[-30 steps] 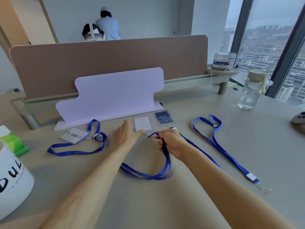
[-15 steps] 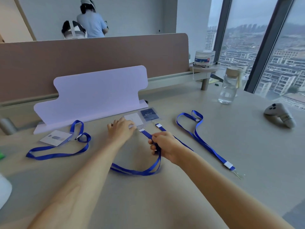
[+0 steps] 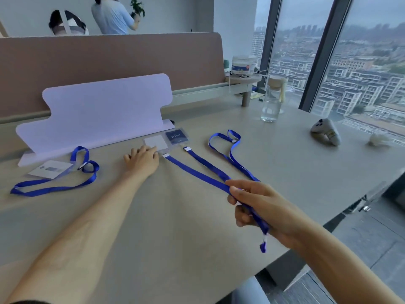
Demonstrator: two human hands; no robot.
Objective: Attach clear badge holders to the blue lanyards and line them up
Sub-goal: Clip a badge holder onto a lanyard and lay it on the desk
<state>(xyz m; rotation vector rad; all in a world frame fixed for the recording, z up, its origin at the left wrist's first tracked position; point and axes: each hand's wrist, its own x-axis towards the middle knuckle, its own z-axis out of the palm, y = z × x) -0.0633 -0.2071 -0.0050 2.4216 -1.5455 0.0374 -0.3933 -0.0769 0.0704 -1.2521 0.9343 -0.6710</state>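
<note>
Item, centre frame: blue lanyard [image 3: 197, 172] drawn straight — your right hand [image 3: 256, 207] clamped on its near end, your left hand [image 3: 142, 160] flat, fingers together, pinning the white-card holder [image 3: 156, 143] — clip attachment looks unfinished; bring clip to slot next.
</note>
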